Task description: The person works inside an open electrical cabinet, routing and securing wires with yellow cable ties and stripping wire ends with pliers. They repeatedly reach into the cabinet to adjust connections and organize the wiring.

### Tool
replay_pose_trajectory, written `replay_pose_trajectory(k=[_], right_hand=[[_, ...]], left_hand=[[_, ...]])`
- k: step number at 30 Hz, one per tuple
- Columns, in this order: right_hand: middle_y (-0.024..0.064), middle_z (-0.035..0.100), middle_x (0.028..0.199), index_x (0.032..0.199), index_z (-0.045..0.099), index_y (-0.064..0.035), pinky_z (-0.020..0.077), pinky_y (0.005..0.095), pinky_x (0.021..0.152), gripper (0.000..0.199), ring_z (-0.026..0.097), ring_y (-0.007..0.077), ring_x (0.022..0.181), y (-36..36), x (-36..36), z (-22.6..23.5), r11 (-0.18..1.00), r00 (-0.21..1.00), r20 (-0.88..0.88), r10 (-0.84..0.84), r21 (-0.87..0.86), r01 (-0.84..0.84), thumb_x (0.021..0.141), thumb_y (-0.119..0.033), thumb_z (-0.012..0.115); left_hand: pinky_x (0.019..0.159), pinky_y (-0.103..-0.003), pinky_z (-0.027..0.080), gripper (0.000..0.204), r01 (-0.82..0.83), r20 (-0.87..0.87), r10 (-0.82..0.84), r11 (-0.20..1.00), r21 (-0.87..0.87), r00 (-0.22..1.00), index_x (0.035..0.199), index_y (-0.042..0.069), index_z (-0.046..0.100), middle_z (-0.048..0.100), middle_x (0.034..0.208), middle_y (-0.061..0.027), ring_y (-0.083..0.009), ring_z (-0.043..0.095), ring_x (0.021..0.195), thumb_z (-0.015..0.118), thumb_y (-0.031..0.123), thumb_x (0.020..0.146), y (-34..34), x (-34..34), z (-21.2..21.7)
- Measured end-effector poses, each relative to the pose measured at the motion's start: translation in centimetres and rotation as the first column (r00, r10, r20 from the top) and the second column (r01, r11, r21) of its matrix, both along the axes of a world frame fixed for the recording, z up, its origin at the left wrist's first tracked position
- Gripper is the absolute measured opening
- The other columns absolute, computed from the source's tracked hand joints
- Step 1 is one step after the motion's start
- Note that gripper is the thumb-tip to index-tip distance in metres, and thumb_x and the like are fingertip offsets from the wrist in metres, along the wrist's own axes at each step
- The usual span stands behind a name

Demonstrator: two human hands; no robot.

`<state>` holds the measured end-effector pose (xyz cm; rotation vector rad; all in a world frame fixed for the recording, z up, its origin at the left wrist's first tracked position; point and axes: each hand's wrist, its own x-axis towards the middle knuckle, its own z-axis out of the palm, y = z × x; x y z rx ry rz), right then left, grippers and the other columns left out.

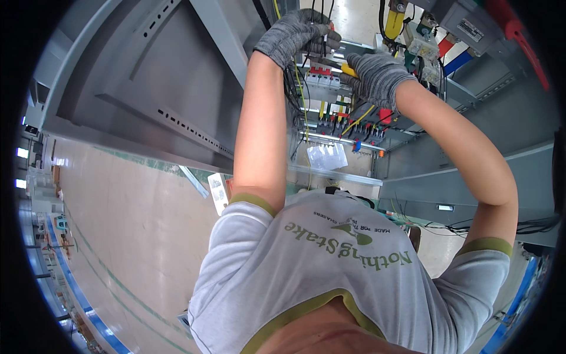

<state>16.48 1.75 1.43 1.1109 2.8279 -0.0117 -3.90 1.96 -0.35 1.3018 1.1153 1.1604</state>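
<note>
My left hand (292, 36), in a grey knitted glove, is raised at the top of the view with its fingers closed round thin black wires (322, 23). To its right, my gloved right hand (380, 76) grips yellow-handled pliers (349, 70). Their dark jaws point left, toward the wires just below my left hand; whether they touch a wire I cannot tell. Below the hands, inside a grey metal cabinet, sit a white breaker with red parts (321, 74) and a row of dark terminals (348, 127) with coloured wires.
A grey cabinet door (171, 88) stands to my left. Up on the right are a grey device (469, 26) and a red handle (522, 47). A clear plastic bag (327, 156) lies at the cabinet bottom. Black cables (471, 227) run along the lower right.
</note>
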Motion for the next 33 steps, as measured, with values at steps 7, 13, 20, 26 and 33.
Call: replay_pose_trajectory(k=[7, 13, 20, 26, 33], right_hand=[[0.0214, 0.066, 0.097, 0.109, 0.061, -0.004, 0.0493, 0.0431, 0.083, 0.035, 0.064, 0.0369, 0.092, 1.6, 0.3, -1.3, 0.981, 0.997, -0.077, 0.014, -0.192, -0.029, 0.09, -0.033, 0.056], [0.0215, 0.066, 0.093, 0.111, 0.057, -0.0051, 0.0495, 0.045, 0.078, 0.036, 0.064, 0.0375, 0.089, -0.7, 2.2, -2.1, 0.988, 1.0, -0.004, 0.03, -0.151, -0.03, 0.09, -0.034, 0.055], [0.0223, 0.065, 0.086, 0.108, 0.06, -0.0049, 0.0493, 0.0467, 0.074, 0.036, 0.063, 0.0389, 0.08, -0.8, 6.7, 0.3, 0.99, 0.934, -0.329, 0.137, 0.016, -0.14, 0.09, -0.036, 0.055], [0.0106, 0.061, 0.073, 0.105, 0.057, -0.002, 0.0502, 0.0334, 0.062, 0.031, 0.061, 0.0215, 0.066, -0.2, 8.2, 7.5, 0.969, 0.56, -0.827, -0.048, -0.176, -0.176, 0.091, -0.029, 0.06], [0.0037, 0.062, 0.073, 0.106, 0.057, -0.0027, 0.0478, 0.024, 0.051, 0.025, 0.057, 0.0087, 0.057, -0.2, 5.9, 15.8, 0.949, 0.357, -0.934, -0.003, -0.115, -0.293, 0.092, -0.023, 0.06]], left_hand=[[0.072, -0.036, 0.06, 0.032, -0.017, -0.055, 0.02, 0.998, 0.057, 0.998, 0.114, -0.008, 0.052, 0.067, 0.098, -0.0213, -0.0277, 0.07, 0.084, 0.06, 0.008, 0.088, 0.7, -0.4, 0.0], [0.068, -0.036, 0.061, 0.023, -0.07, 0.093, 0.076, 0.995, -0.065, 0.993, 0.105, -0.003, 0.054, 0.068, 0.091, -0.0189, -0.0257, 0.069, 0.078, 0.063, 0.0, 0.084, 1.2, 0.3, 0.1], [0.077, -0.029, 0.053, 0.034, -0.476, -0.211, 0.622, 0.739, 0.476, 0.755, 0.109, -0.002, 0.06, 0.067, 0.098, -0.0113, -0.0175, 0.066, 0.088, 0.065, 0.025, 0.089, 0.4, 0.0, 1.2], [0.07, -0.026, 0.051, 0.034, -0.562, 0.311, 0.469, 0.706, 0.431, 0.827, 0.111, 0.0, 0.062, 0.068, 0.095, -0.0077, -0.0127, 0.063, 0.078, 0.063, 0.028, 0.091, -1.0, 1.9, 10.6], [0.068, -0.025, 0.049, 0.018, -0.551, 0.132, 0.583, 0.635, 0.542, 0.802, 0.096, 0.0, 0.066, 0.068, 0.083, -0.0058, -0.0115, 0.062, 0.074, 0.065, 0.015, 0.087, 1.3, 0.2, 11.1]])
